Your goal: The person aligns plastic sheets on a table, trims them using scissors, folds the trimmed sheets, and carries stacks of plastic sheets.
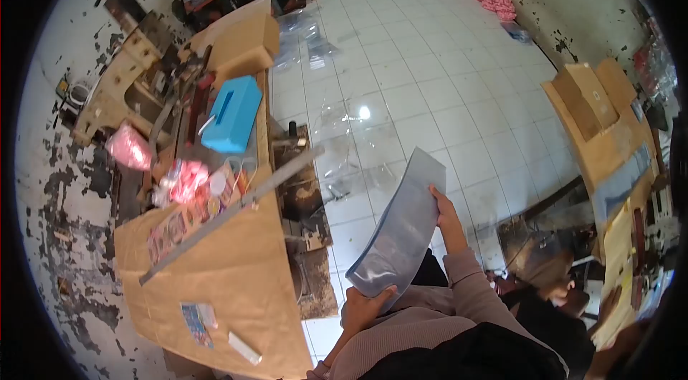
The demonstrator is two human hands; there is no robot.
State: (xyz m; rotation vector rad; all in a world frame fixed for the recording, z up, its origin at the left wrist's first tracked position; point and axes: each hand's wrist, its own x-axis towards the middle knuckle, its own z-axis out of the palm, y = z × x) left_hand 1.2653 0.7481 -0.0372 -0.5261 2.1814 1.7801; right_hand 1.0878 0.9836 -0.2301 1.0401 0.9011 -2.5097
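A stack of clear, bluish plastic sheets (396,231) is held up in front of my body, tilted and slightly bowed. My left hand (365,307) grips its lower near corner, the thumb lying on the top face. Higher up, my right hand (446,211) is closed on the right edge, with its other fingers hidden behind the sheets. Whether these are loose sheets or bags I cannot tell.
Left stands a workbench covered with brown paper (229,308), bearing a long metal bar (233,215), a blue box (233,115) and pink bundles (188,181). Plastic scraps lie on the tiled floor (408,86). Cardboard (584,111) and a seated person (545,272) are at right.
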